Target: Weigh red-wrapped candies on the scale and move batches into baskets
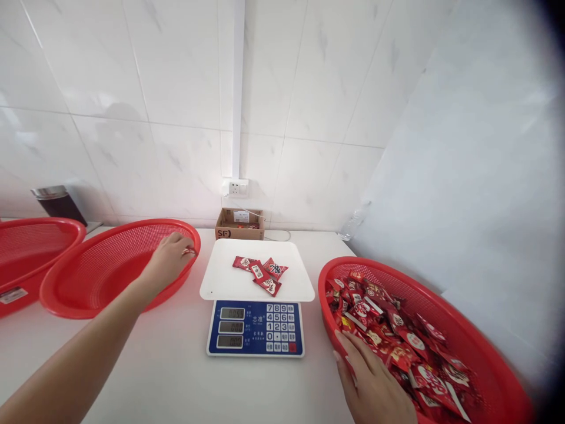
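My left hand point(170, 259) reaches over the near rim of an empty red mesh basket point(97, 271), fingers pinched on a small red-wrapped piece. My right hand point(375, 383) lies with fingers stretched out on the rim of a red basket point(477, 341) full of red wrapped candies point(397, 335). Between the baskets stands a blue-faced digital scale point(256, 327). Its white pan point(225, 277) carries three red candy packets point(262, 274).
Another red basket point(26, 253) sits at far left. A small cardboard box point(239, 225) stands by the tiled wall under a wall socket point(235, 188). A dark bin with a metal lid point(57, 203) is at back left, a clear plastic bottle point(353, 224) at back right.
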Demonstrator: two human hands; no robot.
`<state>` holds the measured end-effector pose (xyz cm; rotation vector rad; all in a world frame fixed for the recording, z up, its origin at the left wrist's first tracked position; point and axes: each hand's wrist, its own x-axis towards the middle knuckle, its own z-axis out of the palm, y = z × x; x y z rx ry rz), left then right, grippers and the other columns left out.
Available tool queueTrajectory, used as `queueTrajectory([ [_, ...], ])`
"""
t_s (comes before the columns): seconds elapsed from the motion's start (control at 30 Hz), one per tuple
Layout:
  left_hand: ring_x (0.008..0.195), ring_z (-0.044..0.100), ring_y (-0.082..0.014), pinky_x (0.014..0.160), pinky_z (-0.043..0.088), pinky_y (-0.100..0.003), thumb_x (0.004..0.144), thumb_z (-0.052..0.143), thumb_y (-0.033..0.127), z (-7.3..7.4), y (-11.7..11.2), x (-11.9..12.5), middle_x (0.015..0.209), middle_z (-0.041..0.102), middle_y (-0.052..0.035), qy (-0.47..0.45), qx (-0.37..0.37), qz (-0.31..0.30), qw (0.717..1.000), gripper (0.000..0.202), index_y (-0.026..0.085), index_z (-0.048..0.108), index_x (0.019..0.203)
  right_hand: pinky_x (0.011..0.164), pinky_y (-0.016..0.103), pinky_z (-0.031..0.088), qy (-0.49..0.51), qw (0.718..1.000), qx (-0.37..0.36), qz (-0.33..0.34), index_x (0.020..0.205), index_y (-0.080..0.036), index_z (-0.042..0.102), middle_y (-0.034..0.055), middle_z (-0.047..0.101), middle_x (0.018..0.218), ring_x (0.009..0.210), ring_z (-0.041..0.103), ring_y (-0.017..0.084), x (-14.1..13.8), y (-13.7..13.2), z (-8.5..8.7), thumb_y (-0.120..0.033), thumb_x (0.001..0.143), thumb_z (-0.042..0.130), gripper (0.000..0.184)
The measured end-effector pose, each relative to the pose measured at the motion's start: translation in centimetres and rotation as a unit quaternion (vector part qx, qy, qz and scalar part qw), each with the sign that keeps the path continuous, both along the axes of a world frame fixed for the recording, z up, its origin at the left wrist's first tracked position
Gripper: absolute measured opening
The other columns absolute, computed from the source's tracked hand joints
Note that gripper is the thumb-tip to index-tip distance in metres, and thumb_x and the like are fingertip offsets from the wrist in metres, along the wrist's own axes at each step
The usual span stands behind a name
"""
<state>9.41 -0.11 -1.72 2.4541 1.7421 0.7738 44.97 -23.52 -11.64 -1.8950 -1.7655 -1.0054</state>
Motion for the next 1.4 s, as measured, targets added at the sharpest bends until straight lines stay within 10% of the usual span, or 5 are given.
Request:
queueTrajectory([
  [0.17,0.107,0.053,-0.0359,0.087,0.043,-0.05,0.084,0.041,0.036,-0.7,0.7,-1.9,0.111,0.06,-0.0174,0.038,-0.017,0.032,0.999,0.031,0.018,0.064,0.094,0.064,0.029,0.053,0.002,1.0,0.003,0.005,0.106,-0.018,0.068,0.0086,0.072,0.101,0.08,0.068,0.02,0.1,0.2,-0.2,-0.042,0.094,0.031,0.046],
  [0.5,0.128,0.039,-0.029,0.1,0.037,-0.044,0.087,0.04,0.054,-3.1,0.3,12.4,0.131,0.053,-0.0143,0.085,-0.111,-0.133,0.981,0.055,0.017,0.047,0.128,0.063,0.028,0.052,0.006,1.0,0.013,-0.004,0.104,-0.019,0.069,0.0077,0.072,0.101,0.08,0.068,0.019,-0.2,0.1,0.0,-0.043,0.095,0.028,0.049],
  [0.73,0.102,0.058,-0.0226,0.085,0.049,-0.045,0.087,0.056,0.038,-3.1,0.8,15.4,0.116,0.058,-0.0092,0.087,-0.156,-0.158,0.971,0.037,0.016,0.055,0.116,0.063,0.029,0.052,0.007,1.0,0.001,-0.01,0.108,-0.019,0.067,0.0086,0.071,0.103,0.078,0.068,0.019,-0.2,0.2,-0.2,-0.041,0.095,0.03,0.046],
  [1.07,0.083,0.063,-0.0148,0.071,0.053,-0.025,0.081,0.057,0.024,-2.1,1.9,11.1,0.108,0.058,-0.0053,-0.091,-0.097,-0.087,0.987,0.029,0.022,0.06,0.109,0.063,0.029,0.051,0.002,1.0,0.018,-0.003,0.104,-0.019,0.068,0.0077,0.072,0.101,0.082,0.068,0.019,-0.2,0.1,-0.1,-0.042,0.095,0.026,0.048],
  [1.4,0.103,0.055,-0.0269,0.085,0.049,-0.041,0.085,0.042,0.023,-0.1,1.7,-0.9,0.122,0.045,-0.0111,-0.069,-0.025,0.057,0.996,0.035,0.016,0.055,0.116,0.061,0.03,0.05,0.011,1.0,0.016,-0.012,0.103,-0.019,0.069,0.0076,0.072,0.099,0.077,0.068,0.019,-0.4,0.3,0.2,-0.041,0.095,0.027,0.048],
])
